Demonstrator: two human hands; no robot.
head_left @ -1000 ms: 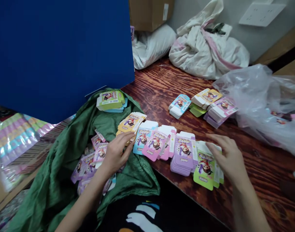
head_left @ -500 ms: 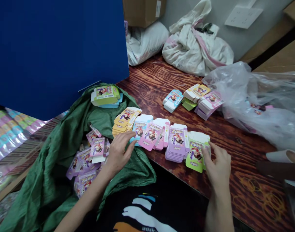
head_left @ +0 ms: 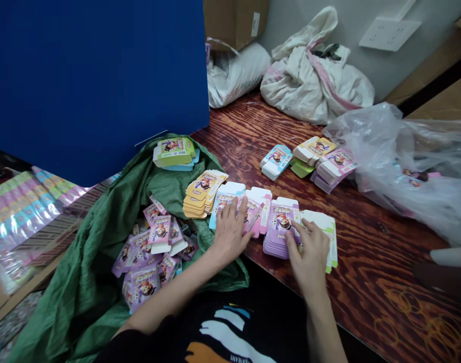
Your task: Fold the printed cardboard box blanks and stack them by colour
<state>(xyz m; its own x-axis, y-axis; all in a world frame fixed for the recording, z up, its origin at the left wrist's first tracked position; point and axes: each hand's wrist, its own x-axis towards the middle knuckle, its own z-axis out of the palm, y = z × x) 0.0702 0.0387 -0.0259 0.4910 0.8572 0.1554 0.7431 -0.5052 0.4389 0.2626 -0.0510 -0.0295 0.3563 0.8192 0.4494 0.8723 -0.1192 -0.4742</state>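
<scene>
Plainly, we see flattened cartons grouped by colour along the near side of a wooden tabletop point(head_left: 370, 275): left to right, a yellow stack point(head_left: 202, 194), a blue stack point(head_left: 230, 188), a pink stack point(head_left: 266, 199), a purple stack point(head_left: 278, 237) and a green stack point(head_left: 327, 222). Each hue probably has its own place so the colours stay apart and within reach. Our left hand point(head_left: 229, 232) lies palm down over the pink and blue stacks, its grip wide, perhaps to steady them. Our right hand point(head_left: 310, 249) bends over the green stack, thumb beside the purple one; we cannot tell whether its grip pinches a carton. At left, green cloth point(head_left: 98, 267) cradles a loose heap point(head_left: 139, 252) of mostly purple cartons, its folds likely keeping them from sliding.
</scene>
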